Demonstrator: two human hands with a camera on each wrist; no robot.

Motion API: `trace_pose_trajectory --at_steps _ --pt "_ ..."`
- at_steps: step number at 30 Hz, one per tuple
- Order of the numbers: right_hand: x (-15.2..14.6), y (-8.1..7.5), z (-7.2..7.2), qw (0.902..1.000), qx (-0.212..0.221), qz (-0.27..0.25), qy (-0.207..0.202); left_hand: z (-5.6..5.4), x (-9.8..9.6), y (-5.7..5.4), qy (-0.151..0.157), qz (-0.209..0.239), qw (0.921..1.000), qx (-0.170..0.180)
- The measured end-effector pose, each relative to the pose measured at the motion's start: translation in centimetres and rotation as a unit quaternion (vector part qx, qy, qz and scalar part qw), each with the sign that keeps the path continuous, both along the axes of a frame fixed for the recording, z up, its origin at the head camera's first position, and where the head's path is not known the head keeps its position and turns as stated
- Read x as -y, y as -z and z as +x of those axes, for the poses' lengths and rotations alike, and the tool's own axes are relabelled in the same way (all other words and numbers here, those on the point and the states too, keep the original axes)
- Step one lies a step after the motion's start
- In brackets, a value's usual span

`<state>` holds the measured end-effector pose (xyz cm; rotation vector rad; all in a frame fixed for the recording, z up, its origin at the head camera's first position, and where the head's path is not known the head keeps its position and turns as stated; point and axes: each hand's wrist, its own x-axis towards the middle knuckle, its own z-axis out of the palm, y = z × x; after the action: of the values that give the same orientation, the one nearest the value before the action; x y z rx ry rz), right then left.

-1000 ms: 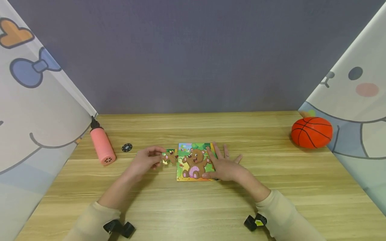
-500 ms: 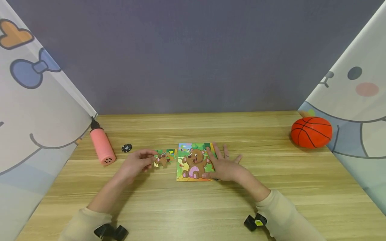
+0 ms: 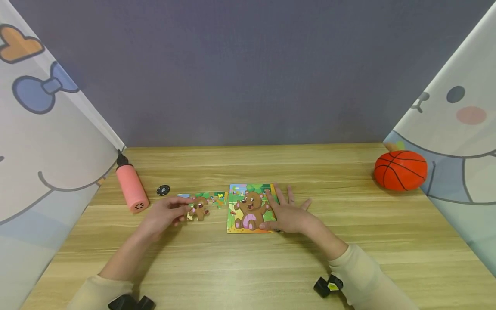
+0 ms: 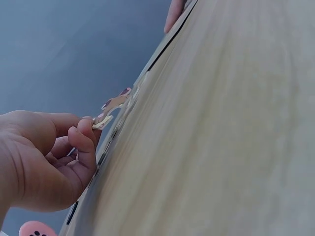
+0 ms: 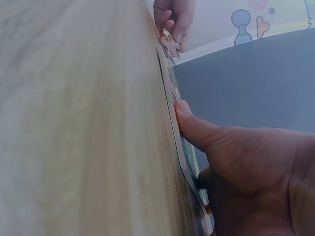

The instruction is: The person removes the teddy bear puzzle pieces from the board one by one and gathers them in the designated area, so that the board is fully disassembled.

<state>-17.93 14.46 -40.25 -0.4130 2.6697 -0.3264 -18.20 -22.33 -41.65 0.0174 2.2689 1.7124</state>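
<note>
Thumb and fingers of my left hand (image 3: 164,213) pinch a jigsaw piece (image 3: 199,212) printed with brown bear parts. In the head view the piece overlaps the lower edge of a strip of joined jigsaw pieces (image 3: 221,197). The left wrist view shows the held piece (image 4: 114,102) tilted at the fingertips, close over the table. To the strip's right lies a square bear picture board (image 3: 251,210). My right hand (image 3: 292,215) rests on the board's right side with fingers spread, hiding that edge. In the right wrist view its thumb (image 5: 189,120) lies along the board.
On the wooden table (image 3: 240,267), a pink hand pump (image 3: 131,185) lies at the left, with a black poker chip (image 3: 163,190) beside it. A red toy basketball (image 3: 401,170) sits at the far right. A grey panel (image 3: 248,73) stands behind the table.
My left hand has moved left with the jigsaw piece, from near the board to the left part of the strip, uncovering more of the strip. My right hand stays on the board.
</note>
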Motion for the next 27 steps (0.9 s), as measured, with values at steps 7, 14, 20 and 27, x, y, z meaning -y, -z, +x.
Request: trace_pose_trajectory --at_steps 7,14,20,27 --pt "0.0 0.0 0.0 1.0000 0.001 -0.003 0.001 0.3 1.3 -0.1 -0.011 -0.014 0.9998 0.011" --pt "0.0 0.0 0.1 1.0000 0.000 -0.004 0.002 0.4 2.3 0.2 -0.035 -0.028 0.9989 0.012" --pt "0.1 -0.2 0.1 1.0000 -0.003 0.000 0.000 0.7 3.1 0.1 -0.044 -0.042 0.9979 0.020" --pt "0.0 -0.1 0.2 1.0000 0.002 -0.005 0.002 0.8 3.7 0.2 -0.040 -0.048 0.9979 0.017"
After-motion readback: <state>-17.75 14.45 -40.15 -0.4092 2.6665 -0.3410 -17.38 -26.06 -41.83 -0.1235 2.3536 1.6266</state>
